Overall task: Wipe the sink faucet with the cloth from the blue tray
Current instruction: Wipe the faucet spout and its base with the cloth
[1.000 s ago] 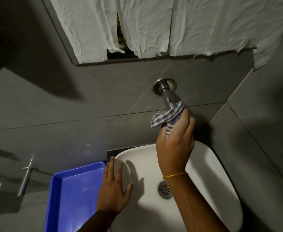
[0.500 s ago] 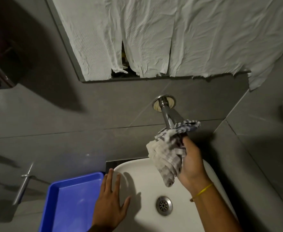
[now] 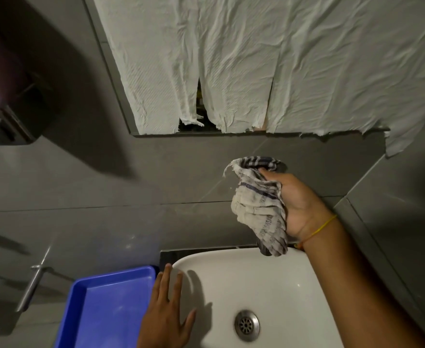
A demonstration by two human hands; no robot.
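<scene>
Lower left of frame: blue tray (image 3: 111,310), no cloth in it, set just beside the sink (image 3: 281,285).

Lower centre: left hand (image 3: 167,320) — flat, fingers spread, holding nothing, resting on the sink's left rim between tray and basin.

Centre right: cloth (image 3: 259,209), checked and bunched, hanging down toward the sink's back rim.

Right of centre: right hand (image 3: 299,204) — closed on the cloth, palm turned to the camera, raised close to the wall above the sink.

Faucet: not visible — the cloth and right hand cover where it would stand, so its long axis cannot be read. By judgement it lies directly behind the cloth, and the right hand is far the nearer. Whether cloth touches metal cannot be told.
</scene>
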